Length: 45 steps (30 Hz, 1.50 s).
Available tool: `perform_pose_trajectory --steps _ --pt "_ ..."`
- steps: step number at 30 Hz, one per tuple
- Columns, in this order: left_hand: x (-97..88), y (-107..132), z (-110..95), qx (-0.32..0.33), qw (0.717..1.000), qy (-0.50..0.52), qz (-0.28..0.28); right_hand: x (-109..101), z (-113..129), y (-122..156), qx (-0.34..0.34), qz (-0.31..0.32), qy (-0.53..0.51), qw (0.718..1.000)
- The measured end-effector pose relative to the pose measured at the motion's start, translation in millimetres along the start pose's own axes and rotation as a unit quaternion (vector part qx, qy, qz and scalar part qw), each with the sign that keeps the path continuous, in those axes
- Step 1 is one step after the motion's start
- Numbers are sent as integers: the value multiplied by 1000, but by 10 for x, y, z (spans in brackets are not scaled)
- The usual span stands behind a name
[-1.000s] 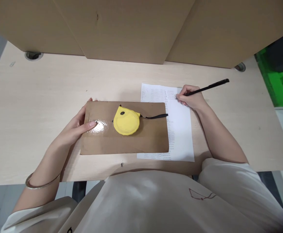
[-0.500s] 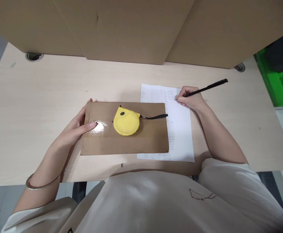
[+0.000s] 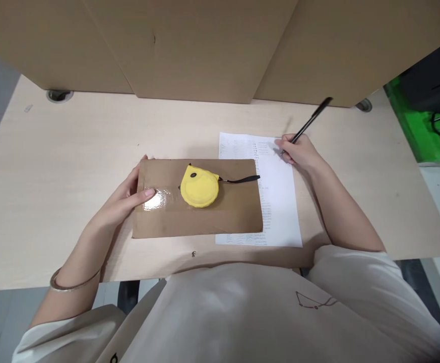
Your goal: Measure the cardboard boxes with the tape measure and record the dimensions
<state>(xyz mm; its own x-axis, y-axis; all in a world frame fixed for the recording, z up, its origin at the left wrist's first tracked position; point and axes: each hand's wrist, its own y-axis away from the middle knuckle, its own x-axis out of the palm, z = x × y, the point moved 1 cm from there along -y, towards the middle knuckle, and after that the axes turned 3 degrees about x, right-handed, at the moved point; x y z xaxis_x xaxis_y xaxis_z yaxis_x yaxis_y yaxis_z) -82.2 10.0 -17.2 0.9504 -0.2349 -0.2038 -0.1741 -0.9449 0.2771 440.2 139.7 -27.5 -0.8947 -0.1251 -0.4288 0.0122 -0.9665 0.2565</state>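
My left hand (image 3: 129,196) grips the left edge of a brown cardboard piece (image 3: 227,217), thumb on top and fingers mostly hidden behind it. On the cardboard lies a yellow bird-shaped case (image 3: 200,187), which looks like a small tape measure, with a black wrist strap (image 3: 244,179) reaching to the right edge. Partly beneath the cardboard is a white sheet of paper (image 3: 280,201) with rows of small writing. My right hand (image 3: 299,151) is closed around a black pen (image 3: 310,121) and rests at the sheet's upper right edge, the pen's tip low near the paper.
Tall cardboard panels (image 3: 193,50) stand along the back of the pale wooden table (image 3: 72,141). Cable holes (image 3: 60,96) sit at the back corners. To the right are a green surface (image 3: 404,121) and a dark object (image 3: 431,75) with a black cable.
The pen has swung more upright in my right hand, its upper end moving left and away from me. The view has shifted slightly; my left hand still holds the cardboard.
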Motion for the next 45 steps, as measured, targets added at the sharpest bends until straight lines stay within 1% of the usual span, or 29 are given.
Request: perform_pose_trajectory --steps 1,3,4,6,8,10,14,16,18,20,21,22,23,24,26,28,29,31,33,34,36,37,39,40,41,43,45 --pt "17 0 -18 0 1000 3 1 -10 19 29 7 -4 37 999" --pt "54 4 -58 -2 1000 7 4 -6 56 87 15 -16 155 988" --pt "70 7 -75 -2 1000 9 6 11 71 111 15 -23 226 974" --pt "91 11 -95 1 1000 10 8 63 78 135 2 -36 347 937" --pt "97 9 -96 5 1000 8 9 115 42 126 -19 -48 412 910" --pt "93 2 -85 9 1000 7 10 142 -37 87 -40 -67 419 905" --pt "87 -23 -63 4 1000 25 10 137 -219 -19 -73 -114 388 912" --pt "92 -35 -56 2 999 34 12 140 -254 -58 -65 -120 392 910" --pt "103 -46 -51 2 999 39 17 151 -204 -63 -32 -125 410 903" --pt "113 -54 -46 3 999 36 17 179 -39 4 -13 -145 421 895" --pt "116 -57 -43 6 999 30 15 208 90 75 -23 -157 416 895" --pt "118 -60 -41 12 1000 22 14 254 244 173 -48 -164 402 899" --pt "118 -63 -40 21 1000 15 14 321 418 296 -88 -162 379 907" --pt "117 -63 -41 29 999 8 16 412 599 439 -128 -138 356 915" --pt "115 -59 -50 39 999 -1 21 667 946 750 -195 -40 325 925" --pt "117 -51 -65 38 999 -6 23 974 1214 1029 -251 50 312 915" --pt "123 -50 -72 37 999 -6 22 1125 1304 1133 -268 80 316 907" --pt "148 -58 -79 43 999 12 23 1371 1400 1251 -288 88 333 894" --pt "186 -86 -68 66 995 75 15 1490 1413 1269 -289 71 345 890" --pt "205 -107 -55 77 990 117 2 1488 1400 1256 -283 67 342 894" --pt "238 -155 -14 83 976 197 -46 1356 1350 1220 -255 71 306 914" --pt "250 -177 9 79 968 223 -80 1234 1313 1208 -232 73 270 932" --pt "271 -210 48 66 955 249 -149 918 1213 1209 -172 64 164 969" --pt "281 -219 62 60 949 254 -178 749 1150 1223 -139 54 98 984" --pt "294 -225 70 54 945 256 -198 589 1083 1246 -115 42 35 992" --pt "325 -229 74 45 944 248 -213 341 957 1308 -90 11 -40 995" --pt "356 -225 66 41 952 221 -207 230 858 1374 -60 -7 -44 997"
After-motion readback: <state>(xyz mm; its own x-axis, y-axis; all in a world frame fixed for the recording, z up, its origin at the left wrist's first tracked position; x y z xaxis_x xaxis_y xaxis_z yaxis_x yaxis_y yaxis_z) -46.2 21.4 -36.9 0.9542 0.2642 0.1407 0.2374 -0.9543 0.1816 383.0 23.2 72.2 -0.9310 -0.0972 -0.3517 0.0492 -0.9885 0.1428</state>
